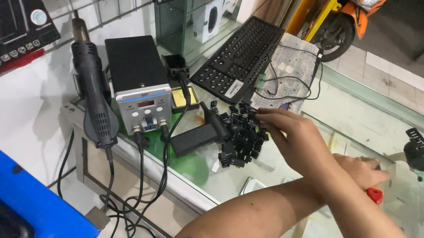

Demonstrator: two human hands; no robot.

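Keycap pile [239,137] heaped on glass counter [353,111], just in front of keyboard [239,58], right of solder station [140,85]. Right hand [293,138] reached into pile, fingers [266,117] curled, loosely spread over caps; pinch not seen. Left hand [363,170] pressed flat on counter, right of pile, over red tool [376,194]; grip cannot be told. Caps judged light, stiff, smooth plastic, easily scattered; best taken singly by opposite side walls.

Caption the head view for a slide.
Right hand reaching into a pile of black keycaps on a glass counter, beside a soldering station and keyboard.
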